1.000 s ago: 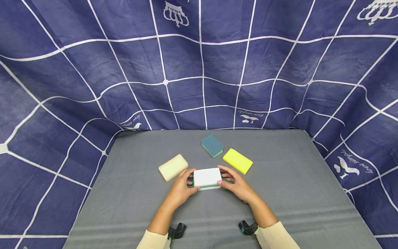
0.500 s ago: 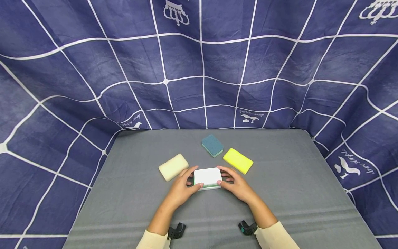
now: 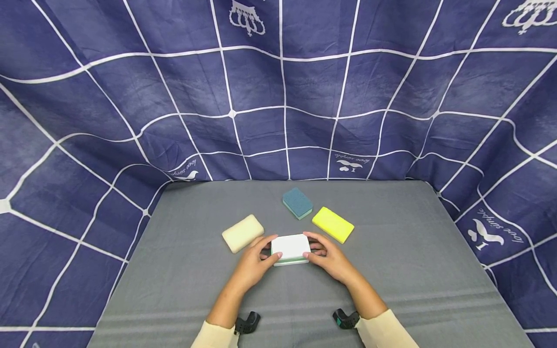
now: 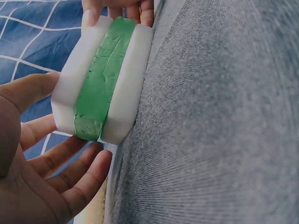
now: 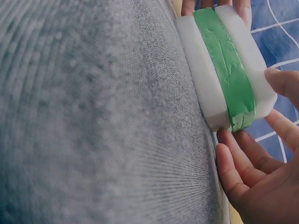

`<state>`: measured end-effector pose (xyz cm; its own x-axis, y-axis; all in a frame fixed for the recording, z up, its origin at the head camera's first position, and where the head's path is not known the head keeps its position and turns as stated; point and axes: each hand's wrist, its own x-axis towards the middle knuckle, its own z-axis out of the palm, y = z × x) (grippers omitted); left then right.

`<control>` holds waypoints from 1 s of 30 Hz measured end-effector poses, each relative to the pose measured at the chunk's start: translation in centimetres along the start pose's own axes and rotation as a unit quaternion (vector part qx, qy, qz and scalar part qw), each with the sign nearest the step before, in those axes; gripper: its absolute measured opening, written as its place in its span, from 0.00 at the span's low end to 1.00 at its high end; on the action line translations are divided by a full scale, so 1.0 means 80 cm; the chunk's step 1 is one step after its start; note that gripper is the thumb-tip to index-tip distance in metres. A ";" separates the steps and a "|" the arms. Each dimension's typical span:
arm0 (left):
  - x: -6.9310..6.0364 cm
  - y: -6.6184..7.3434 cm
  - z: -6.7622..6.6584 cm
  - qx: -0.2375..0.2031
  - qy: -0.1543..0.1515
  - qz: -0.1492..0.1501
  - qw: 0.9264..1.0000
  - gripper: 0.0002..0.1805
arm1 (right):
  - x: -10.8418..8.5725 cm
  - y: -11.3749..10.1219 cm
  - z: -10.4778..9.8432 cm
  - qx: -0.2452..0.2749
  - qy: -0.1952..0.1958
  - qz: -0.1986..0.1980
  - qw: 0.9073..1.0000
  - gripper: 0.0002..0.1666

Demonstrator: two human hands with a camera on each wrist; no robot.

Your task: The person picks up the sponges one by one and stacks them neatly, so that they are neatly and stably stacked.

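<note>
White over green over white, the stack [image 3: 290, 244] sits near the middle of the bench [image 3: 400, 251], about midway between its left and right edges. Left grip [image 3: 252, 263] and right grip [image 3: 334, 261] hold it from opposite ends, each spread about as wide as the stack itself, with the thumb at the near side of the upper block [image 5: 247, 60] and the fingers curved about the end. The lower block [image 4: 128, 84] appears to rest on the bench.

To hold it well, match the pressure from both ends, so that neither side pushes one layer past another. The pieces look soft; hard pinching could dent them or make the green layer [image 4: 103, 79] creep out, so a light touch should do. Level thumbs would help the top stay flat, and the lower fingers can act as stops for flush ends. The far side is hidden, so judge that face by feel.

Mind the cream sponge [image 3: 242, 234], just beside the left grip toward the bench's left edge. Toward the far edge lie a blue-green sponge [image 3: 298, 203] and a yellow sponge [image 3: 332, 225], the yellow one more to the right.
</note>
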<state>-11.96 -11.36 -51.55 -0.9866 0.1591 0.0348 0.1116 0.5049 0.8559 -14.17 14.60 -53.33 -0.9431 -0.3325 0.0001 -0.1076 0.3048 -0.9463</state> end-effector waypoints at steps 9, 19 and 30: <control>0.002 0.003 -0.015 -0.003 0.038 0.007 0.999 0.28 | 0.001 0.002 0.000 0.007 -0.004 -0.007 1.000 0.35; 0.001 0.008 -0.042 0.001 0.087 -0.003 0.996 0.31 | 0.001 0.001 -0.001 0.012 -0.007 -0.005 1.000 0.35; 0.007 -0.007 -0.064 0.009 0.139 -0.048 0.989 0.32 | 0.000 -0.001 0.000 0.018 -0.006 0.002 1.000 0.35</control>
<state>-13.15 -15.90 -49.39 -0.9872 -0.1281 0.0952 0.0145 0.5220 0.8528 -14.19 14.55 -53.25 -0.9397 -0.3420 -0.0077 -0.0918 0.2738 -0.9574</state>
